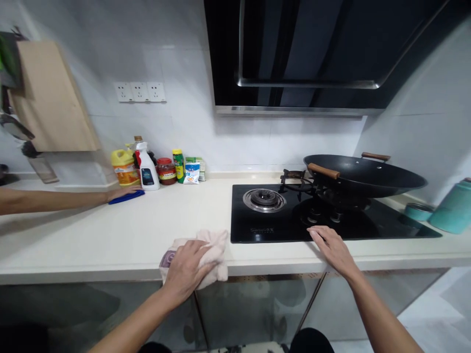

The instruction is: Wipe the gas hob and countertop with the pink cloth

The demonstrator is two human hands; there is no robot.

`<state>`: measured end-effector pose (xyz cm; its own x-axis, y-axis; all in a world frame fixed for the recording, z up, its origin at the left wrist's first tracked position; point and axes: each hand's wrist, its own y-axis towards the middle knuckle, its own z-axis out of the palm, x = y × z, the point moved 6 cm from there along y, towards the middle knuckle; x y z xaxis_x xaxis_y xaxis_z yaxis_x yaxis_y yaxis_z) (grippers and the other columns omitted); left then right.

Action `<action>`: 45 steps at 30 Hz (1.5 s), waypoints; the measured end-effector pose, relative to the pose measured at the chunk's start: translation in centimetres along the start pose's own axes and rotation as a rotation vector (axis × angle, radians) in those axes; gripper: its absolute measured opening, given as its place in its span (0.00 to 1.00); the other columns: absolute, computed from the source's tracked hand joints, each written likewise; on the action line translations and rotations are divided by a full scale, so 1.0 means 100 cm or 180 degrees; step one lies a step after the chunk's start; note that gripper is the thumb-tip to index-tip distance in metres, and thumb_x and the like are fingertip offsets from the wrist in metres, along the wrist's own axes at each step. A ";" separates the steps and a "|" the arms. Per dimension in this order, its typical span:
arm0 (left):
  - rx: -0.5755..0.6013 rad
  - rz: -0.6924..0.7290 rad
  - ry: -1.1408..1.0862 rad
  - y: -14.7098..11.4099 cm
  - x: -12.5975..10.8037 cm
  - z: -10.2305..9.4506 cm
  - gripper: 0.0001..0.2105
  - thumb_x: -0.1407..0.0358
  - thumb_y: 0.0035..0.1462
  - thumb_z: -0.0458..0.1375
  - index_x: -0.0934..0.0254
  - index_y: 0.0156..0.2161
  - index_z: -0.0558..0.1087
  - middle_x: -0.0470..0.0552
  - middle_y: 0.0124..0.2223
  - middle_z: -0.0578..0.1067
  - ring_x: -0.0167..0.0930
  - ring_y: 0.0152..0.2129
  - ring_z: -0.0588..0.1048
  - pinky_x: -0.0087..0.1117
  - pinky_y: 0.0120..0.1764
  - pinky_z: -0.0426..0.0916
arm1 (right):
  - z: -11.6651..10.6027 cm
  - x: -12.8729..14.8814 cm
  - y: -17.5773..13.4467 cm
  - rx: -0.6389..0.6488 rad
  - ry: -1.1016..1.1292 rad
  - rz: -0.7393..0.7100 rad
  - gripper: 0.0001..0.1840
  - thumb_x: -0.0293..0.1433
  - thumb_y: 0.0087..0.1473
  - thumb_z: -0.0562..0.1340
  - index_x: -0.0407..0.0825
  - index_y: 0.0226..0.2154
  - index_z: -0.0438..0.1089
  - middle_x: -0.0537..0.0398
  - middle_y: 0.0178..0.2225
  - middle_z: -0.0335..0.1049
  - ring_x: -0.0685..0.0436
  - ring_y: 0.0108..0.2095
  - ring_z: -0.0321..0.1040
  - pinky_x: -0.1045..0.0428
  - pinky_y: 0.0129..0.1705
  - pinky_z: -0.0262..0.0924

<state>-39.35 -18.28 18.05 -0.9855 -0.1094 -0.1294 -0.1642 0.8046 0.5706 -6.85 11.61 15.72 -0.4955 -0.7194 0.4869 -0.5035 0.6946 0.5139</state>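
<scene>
White counter (191, 206): it ran along the pale wall (191, 103), and a black hob (243, 230) was set in it below the dark range hood (294, 59).
Left hand (188, 267): we had it palm down upon the pink cloth (217, 245), with our forearm rising slantwise from the lower left. Its fingers were a little bent over the fabric, the thumb set apart from them; whether they gripped it, we could not tell.
Pink cloth: it lay crumpled just left of the hob, partly over the counter's front edge.
Right hand (333, 250): we had its back upward at the hob's front edge, fingers loosely extended, close together, directed to the left and forward, and holding nothing. We could not tell if the fingertips touched the glass.
Wok (353, 174): it sat beyond our right hand, over the hob.
Other person's hand (113, 194): it rested on a blue cloth (127, 197), beside the spray bottle (147, 169).
</scene>
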 end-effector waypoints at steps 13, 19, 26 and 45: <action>0.1177 -0.0783 -0.0519 0.119 -0.047 0.078 0.30 0.43 0.61 0.49 0.55 0.63 0.66 0.54 0.70 0.58 0.45 0.67 0.53 0.50 0.65 0.47 | -0.002 0.005 0.001 -0.0071 -0.0102 -0.0142 0.22 0.48 0.66 0.50 0.58 0.43 0.75 0.55 0.48 0.74 0.41 0.49 0.67 0.43 0.53 0.60; 0.1900 -0.0428 0.0127 0.143 -0.083 0.105 0.37 0.34 0.59 0.41 0.48 0.68 0.57 0.53 0.73 0.47 0.50 0.69 0.42 0.57 0.66 0.38 | -0.004 0.000 0.000 -0.0272 0.0157 -0.0026 0.24 0.46 0.68 0.46 0.58 0.48 0.73 0.54 0.51 0.71 0.40 0.53 0.65 0.41 0.55 0.58; 0.2216 0.0467 -0.0368 0.172 -0.160 0.142 0.41 0.30 0.56 0.39 0.46 0.70 0.52 0.51 0.74 0.42 0.47 0.70 0.37 0.55 0.66 0.35 | -0.010 -0.005 -0.002 -0.0601 0.0523 0.0114 0.24 0.45 0.68 0.44 0.58 0.50 0.71 0.52 0.55 0.67 0.40 0.56 0.61 0.39 0.59 0.54; 0.1657 0.0426 0.0069 0.338 -0.202 0.255 0.26 0.52 0.68 0.39 0.55 0.66 0.59 0.57 0.69 0.58 0.50 0.63 0.56 0.57 0.61 0.49 | -0.009 0.019 0.000 -0.0637 -0.0297 -0.0317 0.15 0.38 0.68 0.50 0.54 0.42 0.71 0.51 0.40 0.71 0.41 0.42 0.65 0.44 0.44 0.55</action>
<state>-23.97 25.94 19.28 -0.9980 0.0065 -0.0632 0.0000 0.9947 0.1026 -7.16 10.27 17.27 -0.5184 -0.7738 0.3641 -0.4075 0.5978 0.6903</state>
